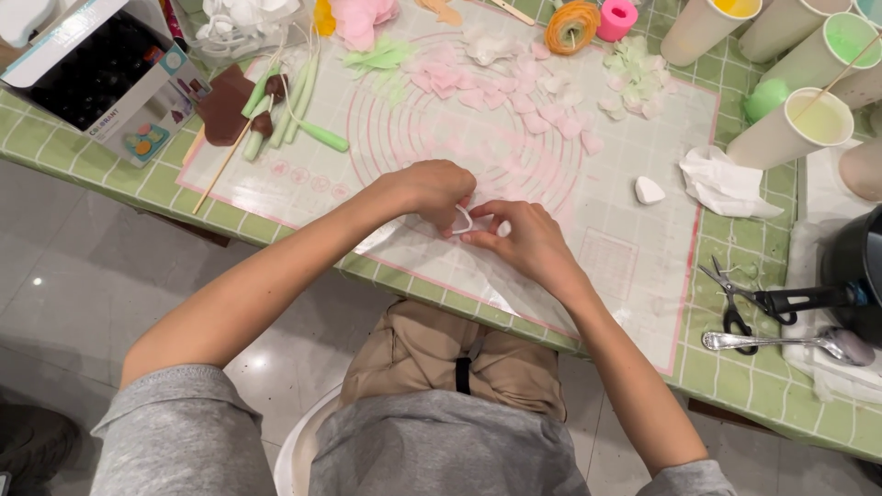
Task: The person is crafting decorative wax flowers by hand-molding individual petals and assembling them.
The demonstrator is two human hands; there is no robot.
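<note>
My left hand [430, 188] and my right hand [522, 241] meet over the near part of a translucent mat with pink rings [303, 184]. Between their fingertips they pinch a small thin white piece [462, 221], curved like a petal. A small white lump [503, 228] sits at my right thumb. Both hands have their fingers curled around the piece. Many pale pink petals [514, 87] lie scattered on the mat beyond my hands. Green stems [294, 106] lie at the mat's far left.
A white lump [649, 190] and crumpled tissue [726, 184] lie to the right. Paper cups [795, 129] with coloured liquid stand far right. Scissors [735, 298] and a spoon [781, 342] rest near a black pot [859, 271]. An open box [96, 78] sits far left.
</note>
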